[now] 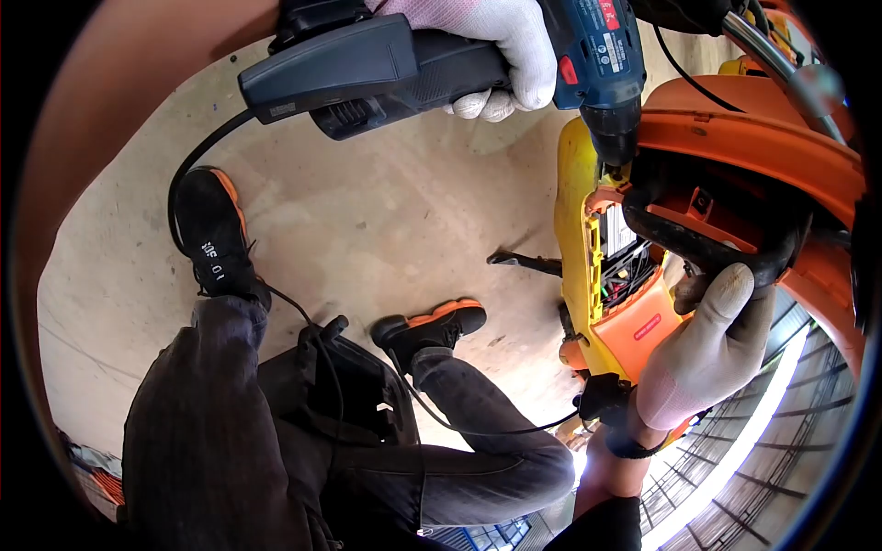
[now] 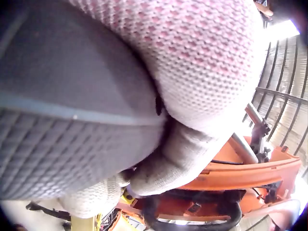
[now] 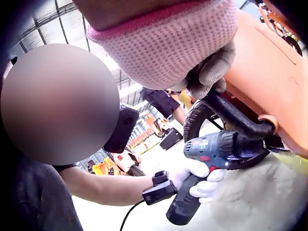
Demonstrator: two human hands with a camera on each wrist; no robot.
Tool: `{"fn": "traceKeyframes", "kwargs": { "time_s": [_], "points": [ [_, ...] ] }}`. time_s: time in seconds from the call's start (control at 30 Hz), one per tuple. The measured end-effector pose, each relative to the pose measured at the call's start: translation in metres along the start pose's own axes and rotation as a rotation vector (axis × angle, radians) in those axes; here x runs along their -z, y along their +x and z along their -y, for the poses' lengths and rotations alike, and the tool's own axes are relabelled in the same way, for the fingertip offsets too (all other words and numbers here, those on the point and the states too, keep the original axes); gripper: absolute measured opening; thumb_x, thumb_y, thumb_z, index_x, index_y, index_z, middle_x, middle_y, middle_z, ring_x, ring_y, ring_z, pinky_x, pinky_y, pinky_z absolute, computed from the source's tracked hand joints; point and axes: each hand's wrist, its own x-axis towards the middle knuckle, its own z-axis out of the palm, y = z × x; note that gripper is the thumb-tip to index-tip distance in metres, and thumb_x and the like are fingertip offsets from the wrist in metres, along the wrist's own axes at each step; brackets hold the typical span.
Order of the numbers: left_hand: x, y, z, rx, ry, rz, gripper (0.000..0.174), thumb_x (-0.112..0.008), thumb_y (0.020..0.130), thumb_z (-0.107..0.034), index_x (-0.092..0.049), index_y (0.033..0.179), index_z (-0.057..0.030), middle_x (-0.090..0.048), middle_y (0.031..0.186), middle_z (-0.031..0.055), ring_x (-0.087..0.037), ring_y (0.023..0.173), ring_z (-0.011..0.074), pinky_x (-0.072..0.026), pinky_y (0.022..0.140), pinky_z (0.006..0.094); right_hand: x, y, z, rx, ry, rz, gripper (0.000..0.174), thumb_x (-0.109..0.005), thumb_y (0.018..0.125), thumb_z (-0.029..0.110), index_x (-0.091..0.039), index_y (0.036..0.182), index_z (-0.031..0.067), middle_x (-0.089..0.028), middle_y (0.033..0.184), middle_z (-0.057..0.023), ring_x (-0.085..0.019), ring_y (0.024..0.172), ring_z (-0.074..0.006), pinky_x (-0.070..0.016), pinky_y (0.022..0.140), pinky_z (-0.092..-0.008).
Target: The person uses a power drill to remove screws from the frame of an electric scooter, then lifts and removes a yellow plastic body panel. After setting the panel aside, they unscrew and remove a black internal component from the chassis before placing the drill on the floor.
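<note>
In a white knit glove, the left hand [image 1: 519,46] grips the handle of a dark blue cordless drill [image 1: 606,60]. The drill's black chuck [image 1: 611,129] points at the joint between an orange body panel [image 1: 763,129] and a yellow panel [image 1: 574,193] of a vehicle. Its bit is hidden. A curved black bar [image 1: 680,237] sits under the orange panel, and the gloved right hand [image 1: 703,354] holds it at one end. In the right wrist view, gloved fingers [image 3: 214,72] curl round this bar [image 3: 236,115]. The left wrist view shows the textured drill handle [image 2: 67,149] close up.
Wires and a white box fill a compartment [image 1: 629,262] in the yellow frame. A kickstand [image 1: 524,263] reaches over the concrete floor [image 1: 386,202]. A black cable [image 1: 482,432] runs from the right wrist across the legs. Another person [image 3: 161,101] and a tyre [image 3: 192,125] appear behind.
</note>
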Motion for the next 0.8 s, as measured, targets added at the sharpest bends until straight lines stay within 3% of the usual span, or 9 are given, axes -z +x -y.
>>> {"fn": "traceKeyframes", "kwargs": {
  "time_s": [0.4,0.63,0.8],
  "points": [
    [-0.004,-0.006,-0.005,0.015,0.084,-0.074,0.006,-0.070,0.085,-0.006,-0.067,0.083,-0.0016,-0.068,0.072,0.0099,-0.066,0.059,0.0163,-0.0539,0.056,0.0279,0.000,-0.001,0.001,-0.019,-0.013,0.012,0.040,-0.062,0.102,0.036,-0.061,0.105,-0.0037,-0.063,0.072,-0.0041,-0.059,0.063,-0.0084,-0.0440,0.060,-0.0198],
    [0.002,-0.003,-0.001,-0.071,0.106,0.019,0.007,-0.070,0.086,-0.008,-0.067,0.083,-0.0020,-0.069,0.073,0.0090,-0.066,0.060,0.0156,-0.0530,0.056,0.0279,0.001,0.000,-0.001,-0.004,0.021,0.023,0.038,-0.062,0.102,0.035,-0.061,0.104,-0.0035,-0.064,0.075,-0.0054,-0.060,0.063,-0.0094,-0.0444,0.060,-0.0202],
    [-0.006,-0.011,-0.005,-0.012,0.165,-0.074,0.008,-0.070,0.086,-0.010,-0.067,0.083,-0.0031,-0.069,0.075,0.0080,-0.066,0.063,0.0148,-0.0527,0.059,0.0282,0.002,0.001,-0.002,0.011,0.007,0.033,0.038,-0.061,0.102,0.035,-0.062,0.103,-0.0028,-0.064,0.076,-0.0057,-0.060,0.064,-0.0098,-0.0451,0.060,-0.0209]
  ]
}}
